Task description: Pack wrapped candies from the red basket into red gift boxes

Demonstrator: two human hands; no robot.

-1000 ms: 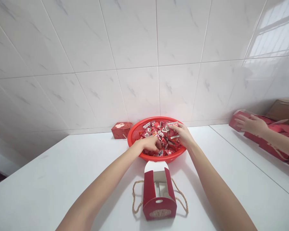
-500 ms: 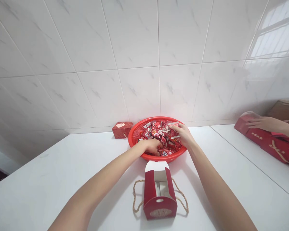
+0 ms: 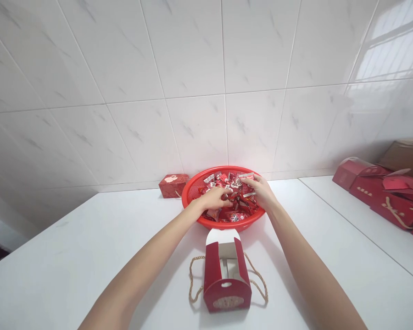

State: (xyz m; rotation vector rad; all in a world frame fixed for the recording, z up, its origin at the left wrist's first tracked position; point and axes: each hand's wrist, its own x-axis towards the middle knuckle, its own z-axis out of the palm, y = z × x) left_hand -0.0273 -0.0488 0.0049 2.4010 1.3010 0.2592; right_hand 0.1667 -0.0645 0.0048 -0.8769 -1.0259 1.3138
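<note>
A red plastic basket (image 3: 189, 183) holds many small wrapped candies (image 3: 237, 216), mostly red and white. My left hand (image 3: 216, 198) is over the candies, thumb and forefinger apart, and no candy shows plainly in its grip. Over the basket's right side, my right hand (image 3: 264, 192) pinches a pink-and-white candy packet (image 3: 247, 177) between thumb and fingers. In front of the basket stands a dark red gift box (image 3: 227, 293), its top open and white inside. Rope handles (image 3: 192, 279) stick out on both its sides. What lies deep inside the box is hard to see.
A closed red box (image 3: 173, 185) stands left of the basket by the tiled wall (image 3: 196, 133). At the right are several red boxes (image 3: 371, 190) and a brown cardboard box (image 3: 404, 156). A seam runs across the white table (image 3: 124, 224) on the right.
My left hand has lifted slightly from among the candies and its fingers have spread. My right hand keeps its packet. Another person's hand has left the red boxes at the right.
</note>
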